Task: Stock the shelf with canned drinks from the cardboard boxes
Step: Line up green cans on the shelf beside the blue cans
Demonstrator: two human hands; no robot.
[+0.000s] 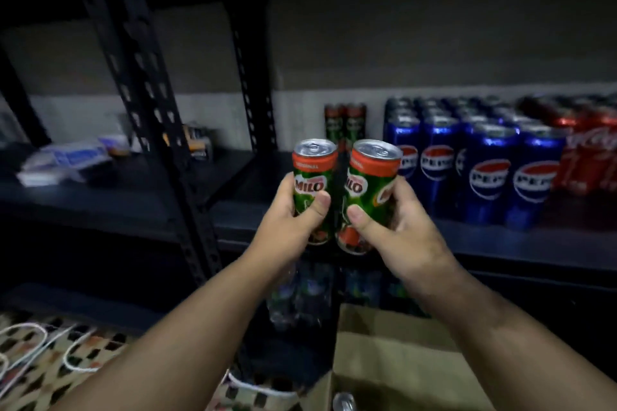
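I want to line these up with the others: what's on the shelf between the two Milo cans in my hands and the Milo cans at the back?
Nothing: in the head view, only bare dark shelf lies between the held Milo cans and the back Milo cans.

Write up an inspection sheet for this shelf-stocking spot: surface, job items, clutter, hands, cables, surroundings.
Surface: dark shelf, bare strip along its front edge.
Job items: two green cans stand at the shelf back; blue cans in rows beside them; red cans farther right; cardboard box open below.
Clutter: blurred packets on the neighbouring shelf at left.
Hands: left hand grips one green can; right hand grips another, both upright, in front of the shelf.
Cables: white cord loops on the patterned floor.
Surroundings: black slotted upright; bottles on the shelf below, dim.
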